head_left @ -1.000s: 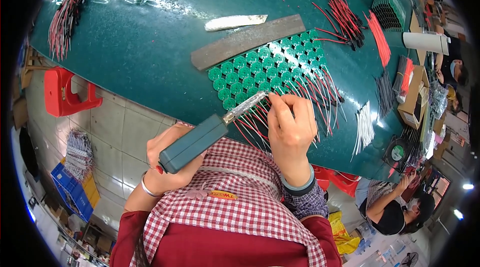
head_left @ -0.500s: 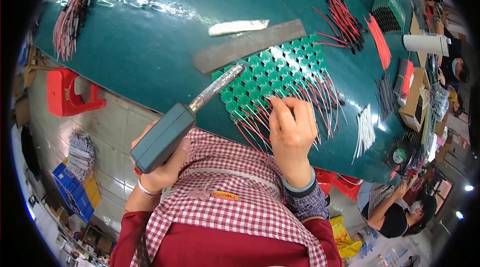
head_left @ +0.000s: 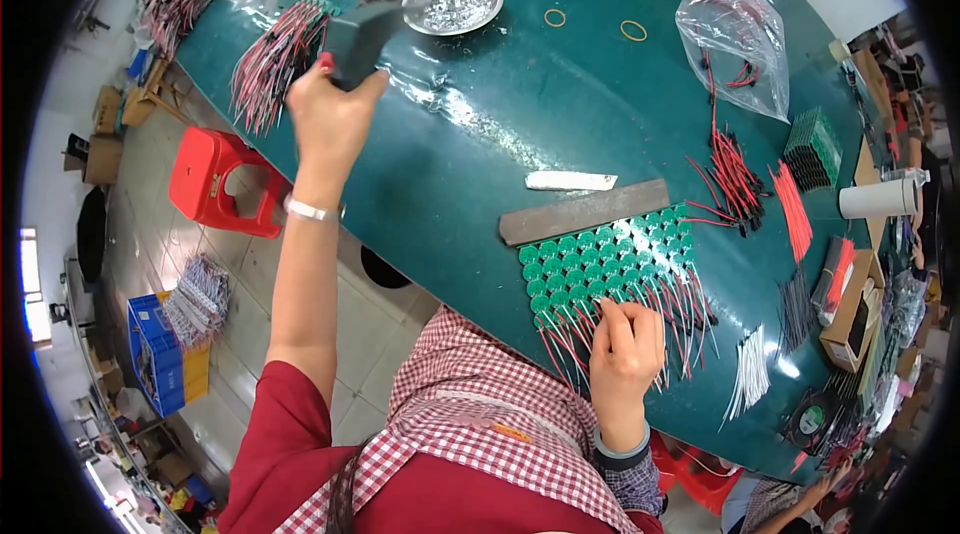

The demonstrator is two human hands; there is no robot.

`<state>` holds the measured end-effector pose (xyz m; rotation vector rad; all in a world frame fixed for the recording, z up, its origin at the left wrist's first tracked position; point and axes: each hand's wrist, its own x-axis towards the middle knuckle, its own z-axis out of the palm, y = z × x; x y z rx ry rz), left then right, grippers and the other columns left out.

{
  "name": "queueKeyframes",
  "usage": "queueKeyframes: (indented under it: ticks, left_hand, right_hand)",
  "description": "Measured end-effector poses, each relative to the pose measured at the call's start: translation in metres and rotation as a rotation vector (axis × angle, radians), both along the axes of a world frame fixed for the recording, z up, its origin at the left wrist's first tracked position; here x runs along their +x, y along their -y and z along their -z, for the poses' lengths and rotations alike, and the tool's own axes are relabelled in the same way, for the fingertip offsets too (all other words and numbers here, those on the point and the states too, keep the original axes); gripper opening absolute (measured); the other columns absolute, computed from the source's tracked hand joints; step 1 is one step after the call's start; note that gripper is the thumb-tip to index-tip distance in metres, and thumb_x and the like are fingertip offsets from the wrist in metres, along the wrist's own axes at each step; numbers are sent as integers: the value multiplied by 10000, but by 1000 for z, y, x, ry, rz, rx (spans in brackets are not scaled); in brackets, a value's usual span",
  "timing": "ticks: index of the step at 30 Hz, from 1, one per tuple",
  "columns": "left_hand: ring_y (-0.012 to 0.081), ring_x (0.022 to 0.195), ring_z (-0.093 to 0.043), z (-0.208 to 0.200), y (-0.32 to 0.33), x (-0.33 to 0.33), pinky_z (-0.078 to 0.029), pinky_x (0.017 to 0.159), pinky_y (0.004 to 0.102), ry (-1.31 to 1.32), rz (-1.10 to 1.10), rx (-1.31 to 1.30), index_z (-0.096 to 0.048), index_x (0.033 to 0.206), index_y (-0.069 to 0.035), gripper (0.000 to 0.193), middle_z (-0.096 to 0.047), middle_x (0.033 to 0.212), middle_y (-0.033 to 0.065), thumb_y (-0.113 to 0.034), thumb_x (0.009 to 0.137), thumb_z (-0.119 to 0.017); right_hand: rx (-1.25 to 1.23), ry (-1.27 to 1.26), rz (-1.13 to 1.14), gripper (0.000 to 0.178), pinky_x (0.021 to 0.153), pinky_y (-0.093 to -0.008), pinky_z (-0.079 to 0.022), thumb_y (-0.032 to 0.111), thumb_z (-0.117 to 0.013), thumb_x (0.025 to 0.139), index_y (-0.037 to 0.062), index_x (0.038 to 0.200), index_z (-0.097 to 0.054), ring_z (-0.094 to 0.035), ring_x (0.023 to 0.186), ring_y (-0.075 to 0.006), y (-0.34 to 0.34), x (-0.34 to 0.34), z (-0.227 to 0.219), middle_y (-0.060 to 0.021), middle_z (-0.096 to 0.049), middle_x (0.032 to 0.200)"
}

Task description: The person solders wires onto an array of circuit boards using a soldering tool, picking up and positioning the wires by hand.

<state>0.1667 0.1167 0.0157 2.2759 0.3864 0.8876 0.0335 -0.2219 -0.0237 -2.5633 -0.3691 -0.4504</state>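
Observation:
My left hand is stretched far out to the left, gripping the dark handle of a soldering iron whose tip reaches the round metal dish of shiny solder. My right hand rests near the table's front edge, fingers pinching the red and white wires that trail from a panel of small round green circuit boards. A grey flat bar lies along the panel's far side, with a white strip just beyond it.
The green table also carries a clear bag of wires, bundles of red and black wires, a wired bundle at far left, rubber bands and a white cup. A red stool stands on the floor.
My left hand swung the soldering iron away from the green boards, up and left to the metal dish. My head turned, so the panel and right hand now sit lower right.

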Motion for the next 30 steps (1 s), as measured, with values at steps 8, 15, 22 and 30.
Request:
queueKeyframes:
  ticks: [8,15,22,30]
  left_hand:
    - [94,560,-538,-11,56,-24,-391,481,226,148,194,-712,-665,1030,50,243,-673,871,82,29,796,-728]
    - [96,565,-507,4,88,-83,-381,470,207,2,415,-894,-544,1275,69,489,-668,1053,178,92,799,-652]
    - [105,553,-500,15,113,-94,-383,460,213,-123,420,-962,-536,1269,65,490,-661,1048,191,96,789,-627]
    - [109,556,-504,5,126,-92,-388,471,214,-161,395,-934,-536,1280,52,495,-659,1048,191,88,796,-635]
  right_hand:
    - [-6,-9,10,234,639,-371,-496,-9,-656,728,4,962,-653,-594,790,-270,11,5,4,-113,-601,874]
    - [184,52,104,300,630,-355,-494,-107,-684,727,11,1002,-708,-610,766,-251,47,2,-34,-112,-627,865]
    - [-76,120,571,187,690,-363,-500,-87,-678,789,23,934,-718,-618,788,-276,200,-13,-12,-110,-634,859]
    - [-74,24,550,137,710,-376,-501,-63,-692,787,8,902,-715,-607,820,-288,218,-10,-7,-109,-639,875]
